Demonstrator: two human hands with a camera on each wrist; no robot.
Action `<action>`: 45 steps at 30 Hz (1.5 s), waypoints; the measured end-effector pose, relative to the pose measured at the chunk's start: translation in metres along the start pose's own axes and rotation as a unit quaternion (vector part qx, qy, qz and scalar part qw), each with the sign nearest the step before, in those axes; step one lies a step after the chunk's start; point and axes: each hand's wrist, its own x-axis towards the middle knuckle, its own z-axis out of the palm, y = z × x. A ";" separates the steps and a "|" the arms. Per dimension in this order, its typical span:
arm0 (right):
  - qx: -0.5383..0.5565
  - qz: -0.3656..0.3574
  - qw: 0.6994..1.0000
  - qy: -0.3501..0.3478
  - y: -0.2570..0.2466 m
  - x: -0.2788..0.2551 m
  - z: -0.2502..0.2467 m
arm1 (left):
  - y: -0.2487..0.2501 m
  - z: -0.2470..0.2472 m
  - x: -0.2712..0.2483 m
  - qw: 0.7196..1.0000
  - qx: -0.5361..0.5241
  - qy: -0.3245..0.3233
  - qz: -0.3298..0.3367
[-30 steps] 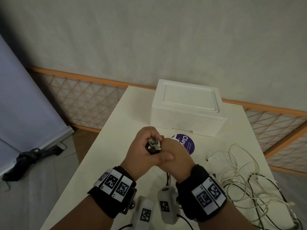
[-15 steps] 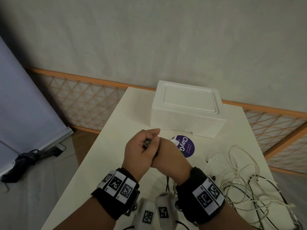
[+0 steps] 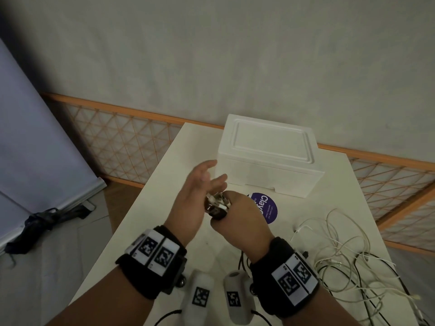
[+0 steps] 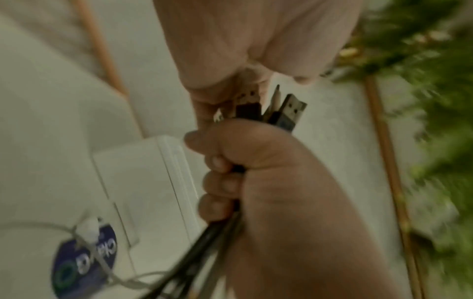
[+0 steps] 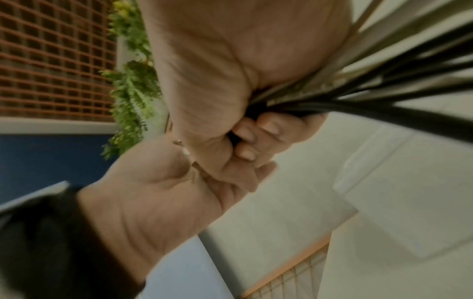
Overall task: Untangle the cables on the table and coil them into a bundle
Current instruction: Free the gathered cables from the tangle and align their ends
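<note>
My right hand (image 3: 237, 217) grips a bunch of black and white cable ends above the table (image 3: 155, 208). Their USB plugs (image 3: 217, 203) stick out of the top of the fist. In the left wrist view the plugs (image 4: 289, 109) stand above the right fist (image 4: 256, 172). My left hand (image 3: 207, 180) is beside them, fingers straight, its palm against the plug tips. The right wrist view shows the cables (image 5: 384, 81) fanning out from the fist, with the left hand's (image 5: 166, 192) palm below it. The rest of the tangled cables (image 3: 348, 255) lies on the table at the right.
A white foam box (image 3: 268, 156) stands at the back of the table, with a purple round sticker (image 3: 269, 208) in front of it. Two white tagged devices (image 3: 200, 295) (image 3: 235, 297) hang below my wrists. The table's left edge drops to the floor.
My left hand, earlier curled over the plug ends, has opened; its fingers now point straight ahead. The right hand keeps its grip and has moved a little right.
</note>
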 end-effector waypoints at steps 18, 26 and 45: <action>0.018 -0.051 0.998 0.040 -0.005 0.000 0.015 | 0.005 0.009 0.005 0.983 0.181 0.020 0.016; -0.108 -0.059 0.991 -0.053 0.010 -0.001 0.016 | 0.017 -0.011 0.003 0.955 0.224 -0.139 -0.135; -0.087 -0.061 0.983 -0.152 0.024 -0.008 0.041 | -0.030 -0.014 -0.012 0.787 0.598 -0.147 -0.016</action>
